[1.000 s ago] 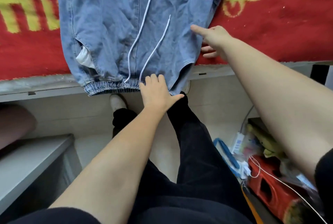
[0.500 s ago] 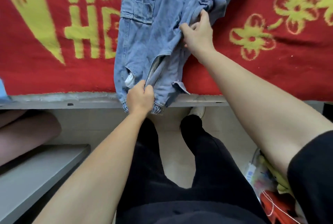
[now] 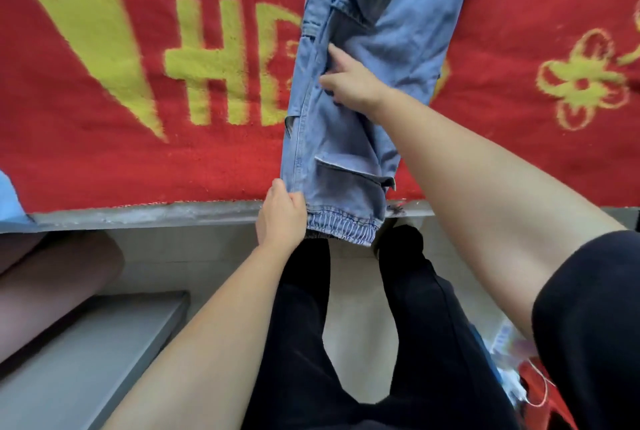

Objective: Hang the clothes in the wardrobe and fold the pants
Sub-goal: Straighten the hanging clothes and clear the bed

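L hand [image 3: 282, 215], nearest: fingers curled, pinching near-left edge of light-blue denim pants [image 3: 398, 48] by the elastic waistband, prob. to anchor the lengthwise fold. Waistband overhangs grey ledge [image 3: 138, 216]. R hand [image 3: 349, 83], farther, mid-leg: index + thumb spread, pressing denim flat, likely smoothing; other fingers hidden. Pants lie lengthwise on red woven blanket w/ yellow pattern [image 3: 104, 159].

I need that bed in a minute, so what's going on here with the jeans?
A person is folding light blue denim pants on a red blanket with yellow patterns. The pants lie doubled lengthwise, their elastic band at the bed's near edge. The left hand grips the pants' left corner by that band. The right hand rests on the cloth mid-length; whether it pinches it is unclear. No crosswise fold yet.
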`<state>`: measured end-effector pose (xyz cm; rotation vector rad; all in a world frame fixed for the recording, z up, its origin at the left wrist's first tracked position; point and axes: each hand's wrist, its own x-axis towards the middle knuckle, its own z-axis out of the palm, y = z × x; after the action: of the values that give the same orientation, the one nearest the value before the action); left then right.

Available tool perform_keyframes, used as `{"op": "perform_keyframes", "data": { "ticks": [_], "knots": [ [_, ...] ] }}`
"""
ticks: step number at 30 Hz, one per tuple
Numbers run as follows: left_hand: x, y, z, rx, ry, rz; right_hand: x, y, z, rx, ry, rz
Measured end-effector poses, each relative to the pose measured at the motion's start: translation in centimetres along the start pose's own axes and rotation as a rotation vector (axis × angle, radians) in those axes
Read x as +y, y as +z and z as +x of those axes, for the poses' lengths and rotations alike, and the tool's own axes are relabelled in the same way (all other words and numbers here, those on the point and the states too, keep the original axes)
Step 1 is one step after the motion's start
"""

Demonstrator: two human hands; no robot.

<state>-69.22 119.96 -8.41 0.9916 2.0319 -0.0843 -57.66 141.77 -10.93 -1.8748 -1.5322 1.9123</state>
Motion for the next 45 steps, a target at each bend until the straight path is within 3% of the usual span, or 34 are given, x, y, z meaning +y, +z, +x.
{"op": "perform_keyframes", "data": {
  "ticks": [4,8,13,21,27,30,34,38,41,43,45],
  "knots": [
    [0.9,-4.3,0.7,-0.184,-0.017,0.159,-2.3,-3.9,-1.7,0.143,0.113,-0.062],
    [6.0,-9.9,3.8,0.028,0.109,0.118,-4.9,-10.4,-1.6,0.434,0.116,0.039],
    [17.3,-12.8,9.3,0.205,0.354,0.03,-6.3,-18.9,1.3,0.61,0.074,0.152],
    [32.9,-11.3,16.8,0.339,0.46,0.157,-6.5,-30.6,9.3,0.743,0.036,0.639],
    [37.7,-10.4,21.5,0.278,0.41,0.186,-5.9,-39.4,13.4,0.863,0.135,0.939],
    [37.9,-9.9,23.6,0.324,0.497,0.171,-5.1,-42.7,15.5,0.885,0.16,0.99],
    [37.1,-11.4,23.4,0.521,0.592,-0.045,-10.9,-45.1,18.3,1.07,-0.14,0.698],
    [34.4,-13.6,24.0,0.618,0.503,-0.2,-22.3,-41.7,21.2,0.867,-0.28,0.321],
    [31.9,-14.5,26.5,0.646,0.285,-0.257,-27.3,-36.6,21.9,0.602,-0.425,0.042],
    [30.5,-14.5,28.3,0.59,0.171,-0.171,-26.9,-34.9,23.7,0.596,-0.442,-0.213],
    [30.1,-14.1,29.7,0.571,0.167,-0.026,-24.7,-33.1,25.3,0.663,-0.433,-0.451]
  ]
}}
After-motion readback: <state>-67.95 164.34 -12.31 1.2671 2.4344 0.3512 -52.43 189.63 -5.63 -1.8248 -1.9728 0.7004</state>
